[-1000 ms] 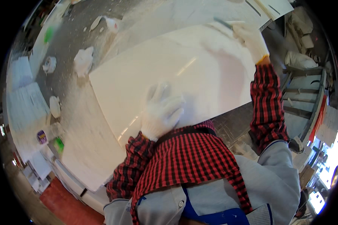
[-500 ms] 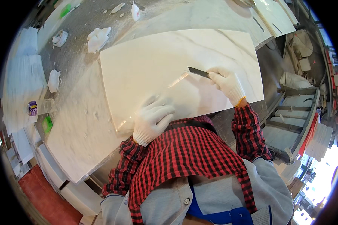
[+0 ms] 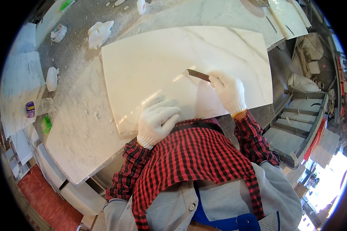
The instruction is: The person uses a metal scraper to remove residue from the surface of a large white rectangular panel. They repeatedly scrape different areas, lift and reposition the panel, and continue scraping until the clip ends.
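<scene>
A glossy white marble-look slab [image 3: 154,57] with grey veins lies before me on a stone worktop. My right hand [image 3: 228,89], in a white knit glove, is closed around one end of a dark, flat blade [image 3: 198,75]. The blade's free end points left, over or against the middle of the slab; contact is hard to tell. My left hand [image 3: 158,122], gloved too, rests with its fingers extended on the slab's near left part, with nothing held.
A crumpled white cloth [image 3: 99,34], a roll of tape [image 3: 59,33], a white bottle [image 3: 141,6] and a clear bottle [image 3: 42,107] stand or lie around the worktop [image 3: 77,142]. A small green block [image 3: 46,124] is at the left. A rack [image 3: 297,123] with slabs stands right.
My right hand and the blade have shifted left, and the blade now shows a lighter, brownish face. My left hand stays in nearly the same spot. The view has tilted slightly.
</scene>
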Tool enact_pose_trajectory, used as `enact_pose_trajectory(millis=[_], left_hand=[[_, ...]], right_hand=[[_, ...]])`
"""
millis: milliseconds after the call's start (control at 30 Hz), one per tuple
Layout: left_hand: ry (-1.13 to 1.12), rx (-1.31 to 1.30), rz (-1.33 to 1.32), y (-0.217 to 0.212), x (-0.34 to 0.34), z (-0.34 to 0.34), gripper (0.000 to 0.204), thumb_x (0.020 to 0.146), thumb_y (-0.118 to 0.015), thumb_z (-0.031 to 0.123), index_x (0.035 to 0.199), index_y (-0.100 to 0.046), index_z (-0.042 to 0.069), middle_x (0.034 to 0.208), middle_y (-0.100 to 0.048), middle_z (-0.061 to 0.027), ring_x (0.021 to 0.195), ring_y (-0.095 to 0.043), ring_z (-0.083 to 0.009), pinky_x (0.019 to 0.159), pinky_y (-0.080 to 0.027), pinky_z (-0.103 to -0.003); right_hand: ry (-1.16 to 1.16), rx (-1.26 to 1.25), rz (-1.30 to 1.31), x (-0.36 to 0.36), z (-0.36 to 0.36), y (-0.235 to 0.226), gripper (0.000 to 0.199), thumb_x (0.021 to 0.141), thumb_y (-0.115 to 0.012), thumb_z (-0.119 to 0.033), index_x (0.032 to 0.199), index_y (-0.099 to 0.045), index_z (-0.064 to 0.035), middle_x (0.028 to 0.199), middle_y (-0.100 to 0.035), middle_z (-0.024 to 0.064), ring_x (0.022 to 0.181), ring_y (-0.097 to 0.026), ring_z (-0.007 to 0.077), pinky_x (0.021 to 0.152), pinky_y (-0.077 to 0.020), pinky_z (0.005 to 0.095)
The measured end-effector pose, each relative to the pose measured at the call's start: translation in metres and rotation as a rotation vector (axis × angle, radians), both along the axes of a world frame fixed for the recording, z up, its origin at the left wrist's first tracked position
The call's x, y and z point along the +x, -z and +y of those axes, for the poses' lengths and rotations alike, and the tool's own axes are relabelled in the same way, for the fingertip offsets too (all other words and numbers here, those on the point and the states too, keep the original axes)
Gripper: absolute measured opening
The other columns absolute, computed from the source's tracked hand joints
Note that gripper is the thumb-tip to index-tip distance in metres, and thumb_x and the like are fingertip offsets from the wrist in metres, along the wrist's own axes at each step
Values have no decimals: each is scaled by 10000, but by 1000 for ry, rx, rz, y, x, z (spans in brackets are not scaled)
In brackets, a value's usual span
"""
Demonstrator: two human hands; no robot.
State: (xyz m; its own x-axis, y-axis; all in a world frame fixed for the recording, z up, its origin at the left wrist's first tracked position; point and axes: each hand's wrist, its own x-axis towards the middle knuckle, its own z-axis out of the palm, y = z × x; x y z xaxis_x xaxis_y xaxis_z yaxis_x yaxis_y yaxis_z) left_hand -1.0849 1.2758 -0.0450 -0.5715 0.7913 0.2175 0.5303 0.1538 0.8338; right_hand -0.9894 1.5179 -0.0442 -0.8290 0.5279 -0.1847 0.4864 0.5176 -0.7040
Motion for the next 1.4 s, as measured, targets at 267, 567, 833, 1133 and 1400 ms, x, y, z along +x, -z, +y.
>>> enact_pose_trajectory(millis=[267, 567, 833, 1133, 1400], left_hand=[[8, 6, 17, 4, -7, 3, 64, 758, -705, 39, 822, -699, 32, 795, -687, -85, 733, -641, -274, 769, -512, -376], [8, 2, -2, 7, -13, -10, 66, 751, -704, 32, 816, -693, 28, 773, -658, -86, 685, -604, -263, 737, -495, -363], [-1, 45, 9, 7, -16, -29, 85, 753, -709, 23, 838, -705, 31, 782, -664, -89, 691, -617, -259, 743, -495, -366], [8, 60, 10, 3, -15, -37, 82, 739, -713, 17, 816, -689, 34, 744, -629, -77, 687, -585, -256, 688, -487, -358], [15, 59, 5, 1, -17, -40, 81, 738, -715, 24, 812, -685, 37, 736, -625, -80, 683, -587, -263, 705, -492, -360]], right_hand=[[-105, 498, 195, 9, -6, 18, 216, 891, -632, -149, 1095, -703, -168, 776, -647, 92, 670, -636, 319, 587, -492, 429], [-137, 418, 89, 10, -32, 14, 332, 898, -612, -128, 1213, -686, -201, 815, -674, 105, 713, -654, 315, 617, -508, 420], [-100, 165, -126, 0, -62, -17, 370, 919, -641, -330, 1244, -656, -154, 915, -707, 140, 832, -682, 347, 702, -525, 431], [-94, 191, 52, 2, -90, -27, 320, 914, -660, -224, 1219, -658, -126, 847, -694, 146, 748, -681, 334, 643, -518, 419], [-101, 248, 61, -4, -99, -20, 321, 895, -669, -206, 1207, -667, -127, 785, -677, 130, 695, -669, 316, 612, -507, 413]])
